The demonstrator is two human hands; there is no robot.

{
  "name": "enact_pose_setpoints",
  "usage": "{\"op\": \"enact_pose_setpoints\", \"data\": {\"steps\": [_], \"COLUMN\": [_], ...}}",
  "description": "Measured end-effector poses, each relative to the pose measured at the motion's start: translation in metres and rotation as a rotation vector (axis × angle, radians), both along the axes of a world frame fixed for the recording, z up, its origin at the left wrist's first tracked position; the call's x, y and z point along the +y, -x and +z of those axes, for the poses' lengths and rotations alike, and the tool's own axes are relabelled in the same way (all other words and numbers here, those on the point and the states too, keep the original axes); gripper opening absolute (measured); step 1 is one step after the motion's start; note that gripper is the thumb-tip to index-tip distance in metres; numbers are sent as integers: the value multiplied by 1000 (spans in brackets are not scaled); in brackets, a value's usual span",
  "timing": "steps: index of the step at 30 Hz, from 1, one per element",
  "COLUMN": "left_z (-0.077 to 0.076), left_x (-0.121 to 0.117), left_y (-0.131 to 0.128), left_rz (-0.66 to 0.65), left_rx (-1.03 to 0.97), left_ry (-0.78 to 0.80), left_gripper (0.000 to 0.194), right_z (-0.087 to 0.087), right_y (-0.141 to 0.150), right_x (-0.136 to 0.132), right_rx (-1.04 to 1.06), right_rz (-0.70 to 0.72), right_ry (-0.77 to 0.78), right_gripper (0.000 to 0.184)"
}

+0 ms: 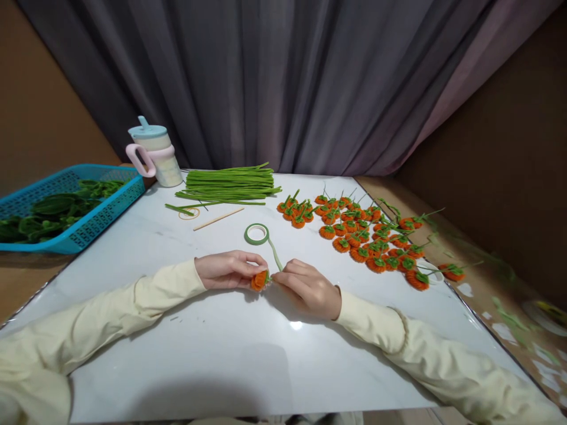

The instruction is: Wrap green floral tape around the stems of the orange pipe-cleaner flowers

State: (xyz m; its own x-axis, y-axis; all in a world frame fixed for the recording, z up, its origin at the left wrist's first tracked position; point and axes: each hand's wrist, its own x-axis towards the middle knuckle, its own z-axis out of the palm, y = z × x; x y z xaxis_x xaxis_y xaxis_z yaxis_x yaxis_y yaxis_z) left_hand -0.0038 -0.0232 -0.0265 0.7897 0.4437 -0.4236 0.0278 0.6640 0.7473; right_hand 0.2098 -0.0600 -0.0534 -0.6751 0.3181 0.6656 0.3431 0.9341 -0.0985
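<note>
My left hand is closed on a small orange pumpkin with a green top, made of fuzzy craft material. The pumpkin's green top faces right, toward my right hand. The fingers of my right hand pinch the end of a green tape strip beside the pumpkin's stem. That strip runs back to a roll of green floral tape lying flat just beyond my hands. Whether the tape touches the stem is hidden by my fingers.
Many more orange pumpkins lie at the right. Green pipe cleaners are stacked at the back, near a wooden stick. A lidded cup stands back left, beside a blue basket of green leaves. Paper scraps litter the right side.
</note>
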Motion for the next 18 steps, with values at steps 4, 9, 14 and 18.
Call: {"op": "enact_pose_setpoints", "data": {"steps": [4, 9, 14, 18], "left_z": [4, 6, 3, -6], "left_x": [2, 0, -11, -15], "left_y": [0, 0, 1, 2], "left_rz": [-52, -55, 13, 78], "left_rx": [10, 116, 98, 113], "left_ry": [-140, -727, -1579, -1906], "left_gripper": [26, 19, 11, 18], "right_z": [2, 11, 14, 16], "right_y": [2, 5, 6, 6], "right_x": [-3, -3, 4, 6], "right_rx": [78, 222, 461, 534], "right_rz": [6, -13, 127, 212], "right_ry": [179, 757, 1418, 1573], "right_gripper": [15, 17, 28, 31]}}
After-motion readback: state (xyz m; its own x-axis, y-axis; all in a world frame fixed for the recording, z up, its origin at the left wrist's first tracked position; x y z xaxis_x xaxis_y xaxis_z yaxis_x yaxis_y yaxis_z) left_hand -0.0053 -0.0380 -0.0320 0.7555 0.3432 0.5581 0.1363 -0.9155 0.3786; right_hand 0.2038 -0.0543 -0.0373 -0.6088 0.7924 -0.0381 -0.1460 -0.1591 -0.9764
